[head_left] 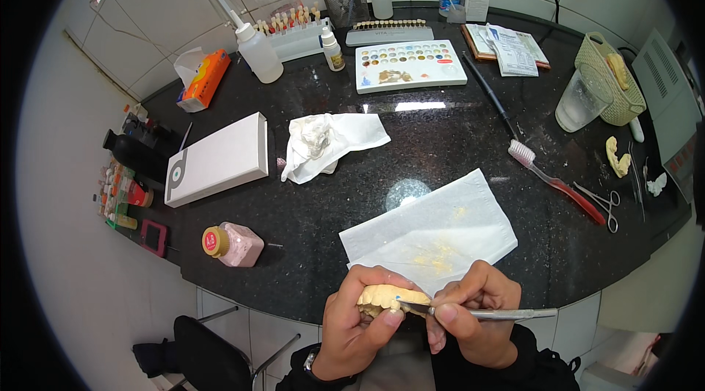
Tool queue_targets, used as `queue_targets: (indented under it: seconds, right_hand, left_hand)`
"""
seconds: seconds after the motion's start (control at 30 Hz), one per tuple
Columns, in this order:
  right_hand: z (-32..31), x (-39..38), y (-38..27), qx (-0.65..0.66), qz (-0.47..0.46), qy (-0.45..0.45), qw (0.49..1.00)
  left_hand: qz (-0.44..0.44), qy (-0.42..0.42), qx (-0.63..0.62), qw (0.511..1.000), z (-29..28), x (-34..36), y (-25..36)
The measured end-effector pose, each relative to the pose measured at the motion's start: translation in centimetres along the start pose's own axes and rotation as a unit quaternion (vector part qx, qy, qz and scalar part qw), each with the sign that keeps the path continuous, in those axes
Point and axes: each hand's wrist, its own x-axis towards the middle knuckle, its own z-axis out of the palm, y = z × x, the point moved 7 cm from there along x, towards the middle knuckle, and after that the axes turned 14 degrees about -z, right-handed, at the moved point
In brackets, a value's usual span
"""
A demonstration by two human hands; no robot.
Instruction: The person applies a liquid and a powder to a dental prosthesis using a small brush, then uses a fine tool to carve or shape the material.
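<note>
At the left of the black speckled stone counter (pixel 308 222) lies a white rectangular cardboard box (pixel 220 161), with a squarish clear bottle of pink powder (pixel 239 244) under a gold-coloured cap nearer the person. A crumpled white tissue (pixel 319 143) rests farther off, right of the box.

At the near edge, the person's left hand (pixel 351 336) grips a cream-coloured dental cast (pixel 385 295) between thumb and curled fingers, above the counter's rim. A small blue mark shows on the cast; the dark blade beside it seems to touch the surface, though the view is too small to be certain. Just beyond lies a folded white paper sheet (pixel 470 215) scattered with yellowish crumbs (pixel 433 255). The right hand (pixel 485 310) pinches the slim silver metal knife (pixel 514 314) between thumb and fingers, its handle pointing right.

Farther right lie a red-handled toothbrush (pixel 562 189) and silver scissor-handled forceps (pixel 606 206).
</note>
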Motion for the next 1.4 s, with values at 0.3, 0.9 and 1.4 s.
queue_targets:
  seconds: [0.3, 0.9, 1.4]
  right_hand:
    - [0.04, -0.09, -0.04, 0.010, -0.016, -0.003, 1.000]
    - [-0.13, -0.27, 0.11, 0.047, -0.013, -0.005, 0.999]
    - [0.08, -0.21, -0.19, -0.009, -0.048, 0.013, 0.999]
  left_hand:
    - [0.018, -0.038, -0.026, 0.999, -0.11, -0.07, -0.01]
    - [0.000, 0.004, 0.001, 1.000, 0.14, 0.08, 0.20]
    - [-0.010, 0.003, -0.015, 1.000, 0.10, 0.06, 0.05]
